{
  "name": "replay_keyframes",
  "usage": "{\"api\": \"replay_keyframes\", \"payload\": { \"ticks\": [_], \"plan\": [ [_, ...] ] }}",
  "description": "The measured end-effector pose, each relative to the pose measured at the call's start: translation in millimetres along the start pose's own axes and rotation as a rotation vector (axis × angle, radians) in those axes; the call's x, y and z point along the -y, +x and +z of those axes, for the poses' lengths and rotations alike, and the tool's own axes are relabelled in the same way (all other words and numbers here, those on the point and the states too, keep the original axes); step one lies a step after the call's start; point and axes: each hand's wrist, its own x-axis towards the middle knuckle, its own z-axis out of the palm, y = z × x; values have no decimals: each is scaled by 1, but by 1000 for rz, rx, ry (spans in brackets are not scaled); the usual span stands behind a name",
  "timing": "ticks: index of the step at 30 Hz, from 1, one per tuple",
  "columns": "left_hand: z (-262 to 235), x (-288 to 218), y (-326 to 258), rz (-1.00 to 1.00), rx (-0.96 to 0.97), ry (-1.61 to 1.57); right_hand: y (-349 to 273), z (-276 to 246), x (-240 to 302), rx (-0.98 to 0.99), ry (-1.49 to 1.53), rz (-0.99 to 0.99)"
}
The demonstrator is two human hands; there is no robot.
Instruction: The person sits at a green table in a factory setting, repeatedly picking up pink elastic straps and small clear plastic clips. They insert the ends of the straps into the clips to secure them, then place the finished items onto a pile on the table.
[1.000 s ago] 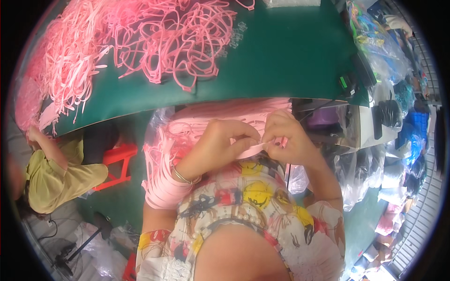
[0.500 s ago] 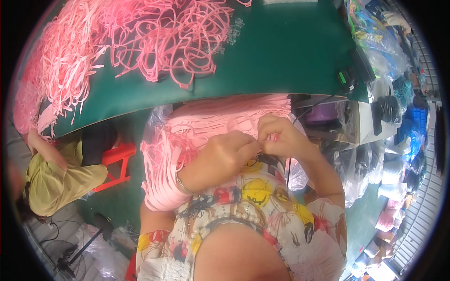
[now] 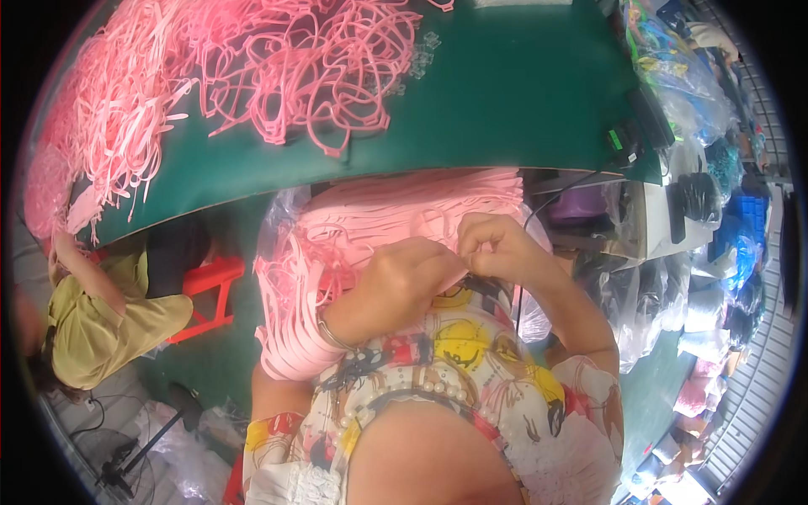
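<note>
My left hand [image 3: 404,278] and my right hand [image 3: 497,246] meet close to my chest, fingers pinched together on a thin pink strip [image 3: 459,271] between them. Under both hands lies a thick bundle of pink strips [image 3: 387,215] in a clear plastic bag on my lap. More of these pink bands [image 3: 290,349] hang looped over my left forearm, beside a metal bangle on the wrist. Beyond my lap, a green table [image 3: 505,101] carries a big tangled heap of pink loops [image 3: 278,59].
Another person in a yellow-green top [image 3: 101,320] crouches at the left near a red stool [image 3: 206,290]. Clear bags of goods [image 3: 673,252] pile up at the right. A small black device [image 3: 627,139] sits at the table's right edge.
My two hands have stayed together over the bundle, shifting slightly as the fingers work the pink strip. The view has tipped a little.
</note>
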Motion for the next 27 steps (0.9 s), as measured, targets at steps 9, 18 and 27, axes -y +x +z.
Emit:
{"api": "replay_keyframes", "payload": {
  "ticks": [9,18,27],
  "plan": [
    [-8,3,-1,-730,36,-938,3,-2,-9,-78,-299,-259],
    [-6,-33,12,-851,86,-792,7,-1,-23,-15,-167,-328],
    [7,-25,-1,-814,124,-689,-5,3,-32,-122,-214,-355]
  ]
}}
